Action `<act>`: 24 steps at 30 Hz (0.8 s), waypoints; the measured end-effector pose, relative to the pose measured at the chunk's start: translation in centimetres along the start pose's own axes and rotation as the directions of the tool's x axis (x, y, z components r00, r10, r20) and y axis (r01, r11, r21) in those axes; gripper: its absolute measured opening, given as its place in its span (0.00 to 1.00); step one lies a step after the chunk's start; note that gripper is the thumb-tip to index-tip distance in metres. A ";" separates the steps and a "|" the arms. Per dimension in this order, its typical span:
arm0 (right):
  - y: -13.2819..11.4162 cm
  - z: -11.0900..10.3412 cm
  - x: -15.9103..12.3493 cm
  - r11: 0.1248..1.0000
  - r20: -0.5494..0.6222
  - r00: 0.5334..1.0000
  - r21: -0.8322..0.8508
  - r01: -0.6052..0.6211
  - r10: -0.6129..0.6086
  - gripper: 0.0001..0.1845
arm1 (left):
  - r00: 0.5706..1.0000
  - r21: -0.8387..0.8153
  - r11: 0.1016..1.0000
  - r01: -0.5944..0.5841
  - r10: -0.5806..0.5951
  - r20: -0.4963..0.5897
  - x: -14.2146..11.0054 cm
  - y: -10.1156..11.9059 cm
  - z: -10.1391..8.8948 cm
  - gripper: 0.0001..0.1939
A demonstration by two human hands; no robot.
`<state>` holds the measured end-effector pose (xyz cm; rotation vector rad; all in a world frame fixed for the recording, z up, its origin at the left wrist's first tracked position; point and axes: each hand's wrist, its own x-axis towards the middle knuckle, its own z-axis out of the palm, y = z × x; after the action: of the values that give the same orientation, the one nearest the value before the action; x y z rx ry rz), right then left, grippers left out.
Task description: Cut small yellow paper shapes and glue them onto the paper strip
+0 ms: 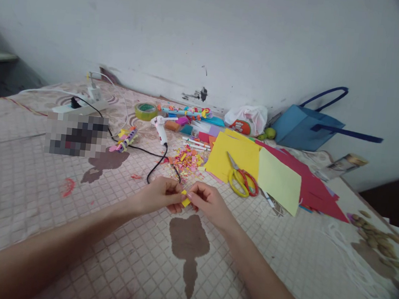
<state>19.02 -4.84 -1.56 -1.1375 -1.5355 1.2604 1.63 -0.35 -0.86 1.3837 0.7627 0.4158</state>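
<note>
A small piece of yellow paper [186, 199] is pinched between my two hands, low over the patterned tablecloth [131, 256]. My left hand [165, 194] holds its left side with thumb and fingers closed. On the other side, my right hand [208, 202] grips it the same way. Just beyond my hands lies a pile of small coloured paper scraps [187, 160]. To the right, scissors [241, 176] with yellow and red handles rest on yellow paper sheets [234, 155]. A white glue gun [161, 129] with a black cord stands behind my left hand.
At the back are a roll of tape [145, 111], a decorated blue stick [185, 111], a white plastic bag [249, 119] and a blue bag [305, 127]. Red sheets [316, 190] and white string [354, 265] lie right. A power strip [79, 107] sits left, near a decorated purple piece [126, 139].
</note>
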 end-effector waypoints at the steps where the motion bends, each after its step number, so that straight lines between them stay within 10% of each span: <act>1: 0.0 0.1 0.0 1.000 -0.028 1.000 0.000 0.010 -0.010 0.10 | 1.000 -0.013 1.000 0.008 -0.008 0.005 0.0 0.0 0.0 0.16; 24: 0.7 2.2 -0.2 0.992 -0.357 0.931 0.068 0.102 -0.071 0.12 | 0.998 -0.102 0.995 -0.023 0.017 -0.062 -0.2 -0.2 0.7 0.16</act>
<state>17.01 -5.50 -2.62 -1.1557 -1.2360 0.9882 1.91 -1.03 -0.99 1.2882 0.7671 0.5084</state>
